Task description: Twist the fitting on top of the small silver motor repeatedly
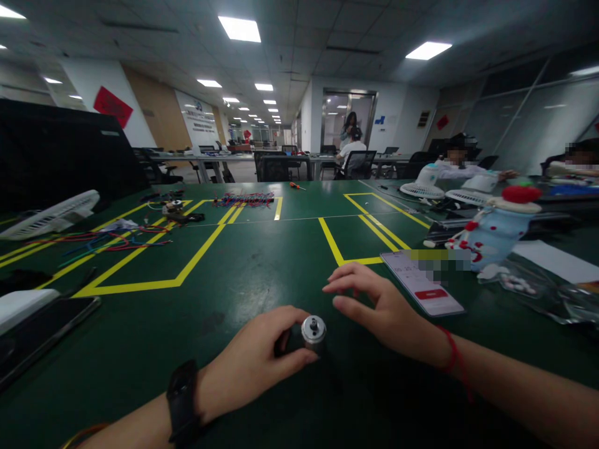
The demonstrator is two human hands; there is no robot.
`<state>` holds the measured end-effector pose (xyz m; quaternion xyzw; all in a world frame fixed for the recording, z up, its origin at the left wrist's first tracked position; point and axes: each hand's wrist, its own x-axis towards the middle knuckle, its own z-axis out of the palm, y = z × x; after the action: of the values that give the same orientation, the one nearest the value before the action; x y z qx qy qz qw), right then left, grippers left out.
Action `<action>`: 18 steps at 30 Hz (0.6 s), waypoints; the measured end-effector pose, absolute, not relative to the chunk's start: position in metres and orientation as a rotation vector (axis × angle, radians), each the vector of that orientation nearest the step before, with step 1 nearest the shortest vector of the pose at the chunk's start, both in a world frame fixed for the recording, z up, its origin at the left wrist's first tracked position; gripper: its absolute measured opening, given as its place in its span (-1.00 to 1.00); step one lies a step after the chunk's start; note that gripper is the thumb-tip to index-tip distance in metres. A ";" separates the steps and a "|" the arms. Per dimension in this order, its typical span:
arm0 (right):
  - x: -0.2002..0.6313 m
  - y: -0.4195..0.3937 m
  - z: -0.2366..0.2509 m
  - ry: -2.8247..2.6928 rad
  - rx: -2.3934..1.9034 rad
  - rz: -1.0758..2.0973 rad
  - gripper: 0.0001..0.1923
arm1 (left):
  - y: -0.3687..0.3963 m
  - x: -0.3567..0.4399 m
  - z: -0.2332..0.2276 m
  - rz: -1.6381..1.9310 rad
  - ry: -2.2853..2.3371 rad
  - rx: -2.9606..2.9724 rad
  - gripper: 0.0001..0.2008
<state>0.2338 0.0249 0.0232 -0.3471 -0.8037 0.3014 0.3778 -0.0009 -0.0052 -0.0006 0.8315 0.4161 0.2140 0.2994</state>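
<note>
My left hand (255,362) grips a small cylinder-shaped motor (312,332) with a silver end cap, held just above the green table (243,268). A black watch sits on that wrist. My right hand (374,305) hovers just right of the motor, fingers loosely spread, holding nothing; a red string circles its wrist. A phone (423,284) with a white screen and red button lies just beyond my right hand.
Yellow tape marks boxes on the table. Coloured wires (98,240) and a white fan grille (51,215) lie far left, a dark phone (37,333) at the near left. A blue plush toy (496,234) and plastic bags sit right. Other people sit at the far right.
</note>
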 end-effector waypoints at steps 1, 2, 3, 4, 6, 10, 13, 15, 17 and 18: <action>0.239 0.031 0.019 -1.967 -0.952 0.810 -0.82 | -0.006 -0.001 0.000 0.571 1.102 2.204 -0.76; 0.243 0.038 0.014 -1.883 -1.029 0.885 -0.79 | -0.006 -0.001 0.000 0.574 1.098 2.200 -0.75; 0.248 0.046 0.008 -1.764 -1.102 0.963 -0.76 | -0.006 -0.001 0.000 0.573 1.095 2.197 -0.75; 0.252 0.052 0.001 -1.640 -1.172 1.041 -0.74 | -0.006 -0.002 0.000 0.572 1.094 2.195 -0.75; 0.257 0.063 -0.011 -1.563 -1.218 1.061 -0.68 | -0.006 -0.002 0.000 0.565 1.093 2.193 -0.75; 0.259 0.069 -0.022 -1.556 -1.234 1.061 -0.66 | -0.006 -0.002 0.000 0.584 1.083 2.195 -0.75; 0.258 0.065 -0.019 -1.600 -1.235 1.059 -0.69 | -0.006 -0.002 0.001 0.583 1.076 2.193 -0.75; 0.255 0.060 -0.012 -1.641 -1.234 1.068 -0.71 | -0.006 -0.001 0.001 0.584 1.075 2.194 -0.76; 0.250 0.052 -0.004 -1.763 -1.221 1.031 -0.75 | -0.007 -0.001 0.002 0.586 1.080 2.198 -0.76; 0.246 0.046 0.000 -1.848 -1.198 0.987 -0.77 | -0.007 -0.001 0.002 0.583 1.083 2.201 -0.77</action>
<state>0.2462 0.0464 0.0004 -0.4637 -0.7157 0.3820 0.3561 -0.0005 -0.0066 0.0016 0.8313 0.4090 0.2200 0.3054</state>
